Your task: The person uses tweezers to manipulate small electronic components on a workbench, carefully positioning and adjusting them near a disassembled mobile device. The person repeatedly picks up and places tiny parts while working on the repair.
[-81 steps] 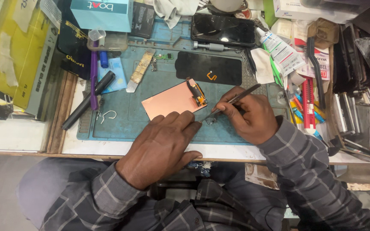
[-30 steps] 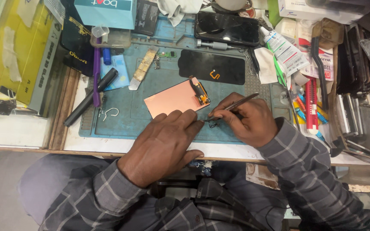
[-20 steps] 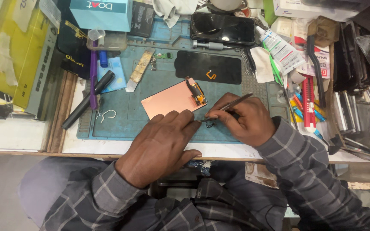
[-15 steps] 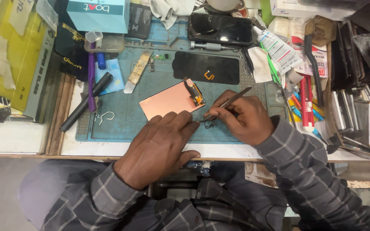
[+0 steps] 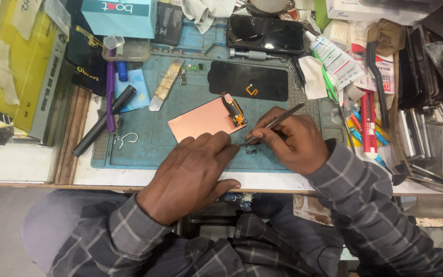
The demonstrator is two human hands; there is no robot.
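Two hands: both at work near the front edge of the blue mat [image 5: 180,149], which covers the middle of the surface [image 5: 108,177].
Right hand [image 5: 293,141]: its grip is closed on thin metal tweezers [image 5: 278,121], tips angled down-left at a small dark part [image 5: 252,151] on the mat.
Left hand [image 5: 193,174]: flat, palm down, fingertips [image 5: 224,139] pressing the near edge of the copper-backed screen panel [image 5: 201,119]; it grasps nothing.
Change: compared with a few seconds ago, the tweezer tips have dropped from beside the panel's orange connector [image 5: 236,115] to the mat just in front of it; the panel has hardly shifted.
Meaning: the work looks to have passed from the connector to the loose part.
Nearby: black glass panel [image 5: 247,81] behind, dark phone [image 5: 265,33] at the back edge, black pen [image 5: 103,120] at the left edge.
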